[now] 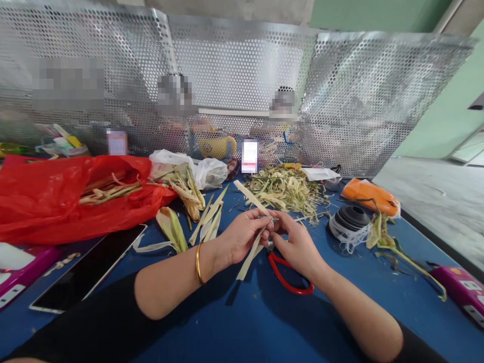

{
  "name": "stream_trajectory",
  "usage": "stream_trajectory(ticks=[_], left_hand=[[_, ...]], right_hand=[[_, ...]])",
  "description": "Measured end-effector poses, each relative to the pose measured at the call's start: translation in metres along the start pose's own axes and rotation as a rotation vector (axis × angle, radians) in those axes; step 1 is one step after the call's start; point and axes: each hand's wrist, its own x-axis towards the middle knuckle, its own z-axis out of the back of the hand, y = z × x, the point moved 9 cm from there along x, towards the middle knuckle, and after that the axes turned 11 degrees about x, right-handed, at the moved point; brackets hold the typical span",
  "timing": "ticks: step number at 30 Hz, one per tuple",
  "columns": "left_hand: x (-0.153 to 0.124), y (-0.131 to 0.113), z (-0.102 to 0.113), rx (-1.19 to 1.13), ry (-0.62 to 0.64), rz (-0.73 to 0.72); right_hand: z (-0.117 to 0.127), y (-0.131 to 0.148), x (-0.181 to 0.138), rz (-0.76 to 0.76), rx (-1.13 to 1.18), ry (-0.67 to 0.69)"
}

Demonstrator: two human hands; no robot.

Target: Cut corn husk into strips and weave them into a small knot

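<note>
Pale corn husk strips [251,195] cross between my two hands above the blue table. My left hand [240,234], with a gold bangle at the wrist, pinches them; one strip end hangs below its fingers. My right hand [297,239] meets it fingertip to fingertip, closed on the strips where they cross. The fingers hide the crossing itself. Red-handled scissors [302,291] lie just under my right hand, blades mostly covered. To the left of my hands are several cut husk strips [210,218] and a whole husk [171,231].
A red plastic bag [41,201] with husks and a dark tablet [91,272] lie left. Behind are a shredded husk pile [283,189], a phone [249,156] and a perforated metal screen [242,60]. Right: a black thread spool [350,218], an orange packet [368,195], a purple object [459,287].
</note>
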Motion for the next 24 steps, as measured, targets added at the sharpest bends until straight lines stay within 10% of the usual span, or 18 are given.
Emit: stream_trajectory(ticks=[7, 13, 20, 24], left_hand=[[-0.002, -0.004, 0.000, -0.014, -0.015, 0.051], [-0.005, -0.004, 0.000, 0.319, -0.025, -0.033], [-0.020, 0.015, -0.031, 0.736, 0.196, 0.032], [-0.020, 0.017, -0.031, 0.673, 0.187, 0.069]], right_hand=[[0.026, 0.005, -0.002, -0.004, -0.069, -0.185], [0.039, 0.034, -0.001, 0.142, -0.181, -0.136], [0.013, 0.008, 0.001, -0.037, 0.054, 0.038], [0.023, 0.038, -0.010, 0.195, 0.019, -0.117]])
